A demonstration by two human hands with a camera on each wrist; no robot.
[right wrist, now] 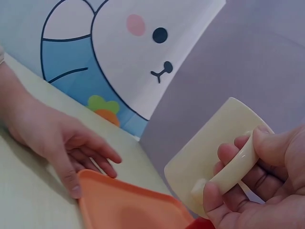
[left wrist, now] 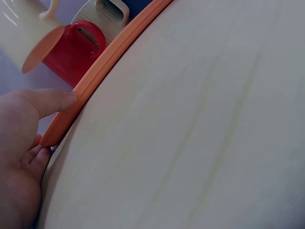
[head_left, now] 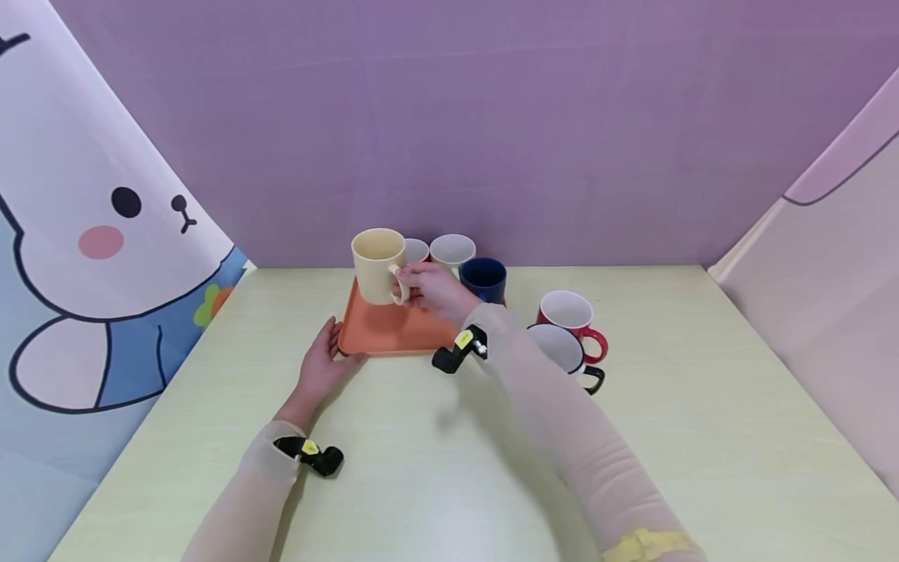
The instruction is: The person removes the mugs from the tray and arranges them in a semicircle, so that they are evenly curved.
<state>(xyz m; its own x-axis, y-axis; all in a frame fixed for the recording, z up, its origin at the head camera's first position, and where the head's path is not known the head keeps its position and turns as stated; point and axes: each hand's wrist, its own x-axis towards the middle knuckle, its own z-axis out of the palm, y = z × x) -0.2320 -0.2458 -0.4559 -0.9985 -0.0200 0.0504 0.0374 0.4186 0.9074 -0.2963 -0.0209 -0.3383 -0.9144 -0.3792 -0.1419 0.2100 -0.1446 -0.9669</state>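
My right hand (head_left: 438,290) grips the handle of a cream mug (head_left: 374,269), fingers curled through it and thumb on top. The mug is upright above the left part of an orange tray (head_left: 396,332); its underside shows in the left wrist view. At the tray's near left corner lies my left hand (head_left: 326,363), thumb along the front rim and fairly straight fingers by the left side. Behind the cream mug are a red mug (left wrist: 74,55) and a pale ribbed mug (left wrist: 107,21). A dark blue mug (head_left: 485,279) stands beside my right wrist.
Right of the tray, a red mug with a white inside (head_left: 566,310) and a white mug with a black rim (head_left: 558,347) stand close together, partly behind my right sleeve. A purple backdrop (head_left: 449,133) rises behind the table (head_left: 407,468); a cartoon-printed sheet (head_left: 77,312) borders the left.
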